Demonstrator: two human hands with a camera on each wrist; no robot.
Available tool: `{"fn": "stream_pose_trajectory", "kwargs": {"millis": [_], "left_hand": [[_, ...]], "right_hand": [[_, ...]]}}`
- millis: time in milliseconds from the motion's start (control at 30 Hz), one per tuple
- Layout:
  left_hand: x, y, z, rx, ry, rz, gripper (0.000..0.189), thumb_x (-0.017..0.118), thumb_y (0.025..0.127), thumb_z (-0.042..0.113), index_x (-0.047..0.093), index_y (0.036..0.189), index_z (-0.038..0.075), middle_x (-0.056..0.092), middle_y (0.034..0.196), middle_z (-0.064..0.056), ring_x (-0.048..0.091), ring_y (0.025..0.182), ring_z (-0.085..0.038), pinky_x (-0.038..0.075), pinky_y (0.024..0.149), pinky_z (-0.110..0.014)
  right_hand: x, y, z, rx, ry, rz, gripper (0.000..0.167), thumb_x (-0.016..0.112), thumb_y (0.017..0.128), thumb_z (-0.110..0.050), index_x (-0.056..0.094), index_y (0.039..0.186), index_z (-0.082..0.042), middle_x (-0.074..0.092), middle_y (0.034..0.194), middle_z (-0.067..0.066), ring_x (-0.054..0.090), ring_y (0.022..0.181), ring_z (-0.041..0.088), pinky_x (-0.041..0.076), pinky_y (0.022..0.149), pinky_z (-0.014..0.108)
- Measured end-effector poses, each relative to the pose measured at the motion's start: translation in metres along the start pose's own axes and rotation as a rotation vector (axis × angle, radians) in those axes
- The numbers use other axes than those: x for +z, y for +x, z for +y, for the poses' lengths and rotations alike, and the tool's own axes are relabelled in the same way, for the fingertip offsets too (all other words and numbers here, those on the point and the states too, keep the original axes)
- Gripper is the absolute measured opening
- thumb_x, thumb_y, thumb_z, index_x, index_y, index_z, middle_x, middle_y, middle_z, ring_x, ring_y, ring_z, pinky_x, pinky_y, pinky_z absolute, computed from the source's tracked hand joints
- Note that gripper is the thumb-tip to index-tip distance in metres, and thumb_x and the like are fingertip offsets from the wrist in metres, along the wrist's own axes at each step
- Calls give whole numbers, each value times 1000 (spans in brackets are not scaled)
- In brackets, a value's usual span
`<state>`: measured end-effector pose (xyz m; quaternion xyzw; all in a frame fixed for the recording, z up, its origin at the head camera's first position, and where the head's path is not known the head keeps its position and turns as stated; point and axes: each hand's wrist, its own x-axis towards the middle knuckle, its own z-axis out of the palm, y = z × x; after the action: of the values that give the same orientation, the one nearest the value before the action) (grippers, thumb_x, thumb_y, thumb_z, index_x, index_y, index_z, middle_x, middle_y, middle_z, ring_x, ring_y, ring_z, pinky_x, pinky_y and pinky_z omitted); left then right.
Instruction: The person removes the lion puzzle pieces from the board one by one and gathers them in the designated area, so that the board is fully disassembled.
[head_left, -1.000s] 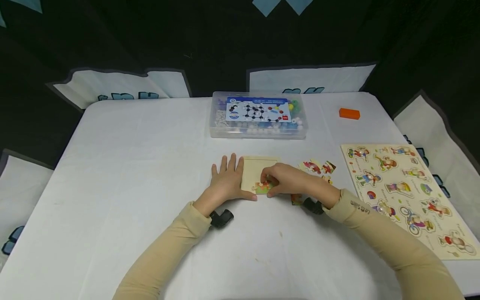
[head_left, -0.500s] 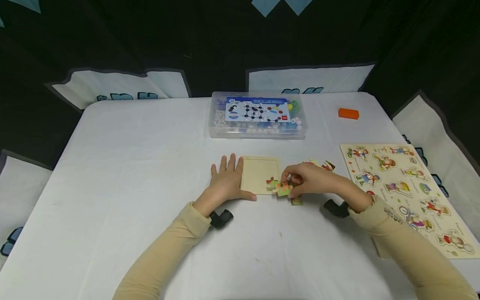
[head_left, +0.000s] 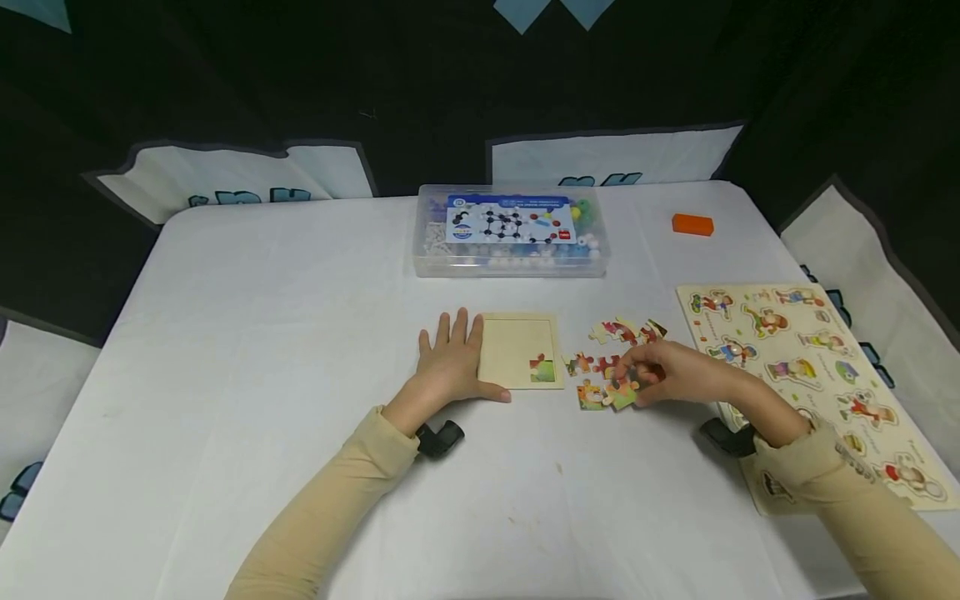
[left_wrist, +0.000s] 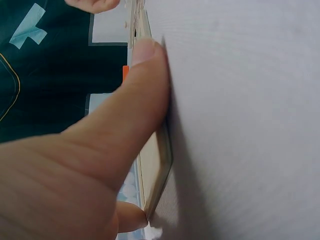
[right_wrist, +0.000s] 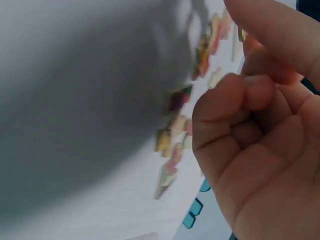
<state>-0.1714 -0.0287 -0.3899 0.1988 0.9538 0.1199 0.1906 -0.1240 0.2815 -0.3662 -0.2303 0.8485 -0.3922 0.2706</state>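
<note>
Left hand (head_left: 450,360) flat on table (head_left: 262,333), fingers straight — thumb pressed along near edge of puzzle tray (head_left: 520,352). Right hand (head_left: 671,373) — fingers curled over loose puzzle pieces (head_left: 603,392), fingertips touching them; actual pinch cannot tell. One piece (head_left: 542,368) seated in tray corner nearest right fingers.

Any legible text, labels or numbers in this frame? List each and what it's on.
None can be read.
Clear plastic box lid label: molecule diagram, print too small.
Peg puzzle board: captions under figures too small.
White panels behind the table: blue letters cut off.
</note>
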Motion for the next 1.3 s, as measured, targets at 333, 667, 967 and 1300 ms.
{"fn": "stream_pose_trajectory", "kwargs": {"millis": [333, 667, 967, 1300], "left_hand": [[0, -2, -1, -3, -5, 9, 121, 71, 60, 64, 8, 145, 5, 2, 149, -18, -3, 134, -37, 4, 101, -59], [-1, -1, -1, 1, 1, 5, 121, 71, 61, 64, 9, 145, 4, 1, 149, -18, -4, 134, -37, 4, 101, -59], [-2, -2, 0, 7, 3, 13, 120, 71, 61, 63, 10, 145, 3, 3, 149, -20, -2, 134, -38, 5, 101, -60], [-2, -3, 1, -7, 13, -1, 119, 70, 61, 65, 10, 145, 5, 3, 149, -18, -2, 134, -37, 5, 101, -59]], "right_hand": [[0, -1, 3, -20, -2, -57, 29, 71, 77, -7, 57, 102, -1, 46, 67, -1, 41, 60, 9, 37, 56, 25], [-12, 13, -11, -35, -51, -68, 29, 69, 78, -4, 56, 104, 2, 51, 68, 0, 44, 60, 11, 39, 58, 24], [4, 56, -29, -72, -83, -68, 28, 67, 81, -5, 57, 106, -2, 53, 68, 2, 48, 52, 16, 42, 49, 26], [19, 85, -35, -30, -223, -53, 36, 70, 80, -14, 55, 112, -8, 50, 65, -2, 45, 54, 12, 40, 53, 27]]}}
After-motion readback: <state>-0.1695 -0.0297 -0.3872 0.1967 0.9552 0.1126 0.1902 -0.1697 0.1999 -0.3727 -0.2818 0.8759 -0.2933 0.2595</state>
